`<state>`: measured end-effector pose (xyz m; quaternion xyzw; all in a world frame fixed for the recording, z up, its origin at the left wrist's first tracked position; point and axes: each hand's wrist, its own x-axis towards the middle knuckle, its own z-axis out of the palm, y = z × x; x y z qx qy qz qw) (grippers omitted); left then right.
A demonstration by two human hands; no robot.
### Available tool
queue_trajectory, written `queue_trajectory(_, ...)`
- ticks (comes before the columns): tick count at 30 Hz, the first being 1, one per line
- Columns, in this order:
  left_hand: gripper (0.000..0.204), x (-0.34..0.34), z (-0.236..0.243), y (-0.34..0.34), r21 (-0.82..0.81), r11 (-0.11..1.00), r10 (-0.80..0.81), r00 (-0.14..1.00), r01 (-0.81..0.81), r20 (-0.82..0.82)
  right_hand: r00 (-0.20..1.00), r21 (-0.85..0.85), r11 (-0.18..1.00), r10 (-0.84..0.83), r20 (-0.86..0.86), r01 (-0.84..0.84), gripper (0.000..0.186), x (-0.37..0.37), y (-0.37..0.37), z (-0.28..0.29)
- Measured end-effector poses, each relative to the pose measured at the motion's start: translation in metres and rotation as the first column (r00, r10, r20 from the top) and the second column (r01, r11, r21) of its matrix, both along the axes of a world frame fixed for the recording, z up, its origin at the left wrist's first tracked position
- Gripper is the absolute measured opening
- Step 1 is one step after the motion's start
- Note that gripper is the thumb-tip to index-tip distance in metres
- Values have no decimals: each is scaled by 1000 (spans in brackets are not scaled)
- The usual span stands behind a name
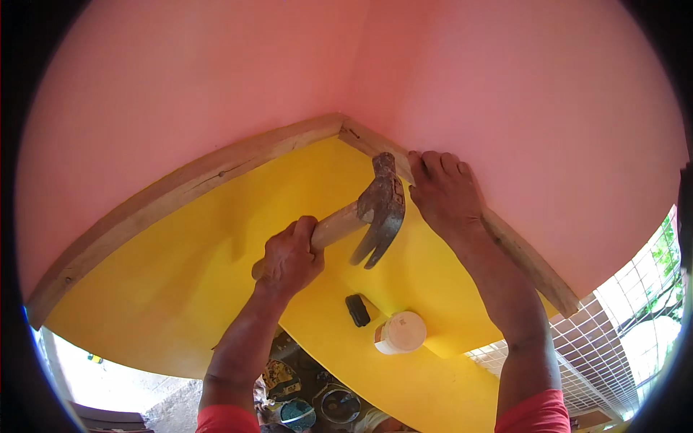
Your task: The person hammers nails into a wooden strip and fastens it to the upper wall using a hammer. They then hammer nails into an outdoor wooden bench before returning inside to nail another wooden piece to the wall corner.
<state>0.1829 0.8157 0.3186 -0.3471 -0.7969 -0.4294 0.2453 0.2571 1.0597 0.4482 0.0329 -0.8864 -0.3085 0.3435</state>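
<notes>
My left hand (291, 256) is closed round the wooden handle of a claw hammer (388, 202). Its worn metal head is raised near the right wooden strip (538, 278), claw pointing down. On that strip, just right of the hammer head, my right hand (447, 189) has its fingers curled over the wood and against the pink wall (548, 166). Whether a nail is pinched there cannot be made out. A second wooden strip (180, 182) runs along the left pink wall and meets the first at the corner.
Below the strips lie yellow panels (166, 289). A white round tub (404, 332) and a small black object (357, 310) rest on the lower yellow surface. White wire mesh (599, 346) stands at the lower right. Several containers, including a teal one (297, 414), are down below.
</notes>
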Motion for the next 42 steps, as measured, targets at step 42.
queue_trajectory(42, 12, -4, 19, 16, -196, 981, -30, 989, 0, -148, 993, 52, 993, 107, -51, -105, 30, -1, 5, -3)
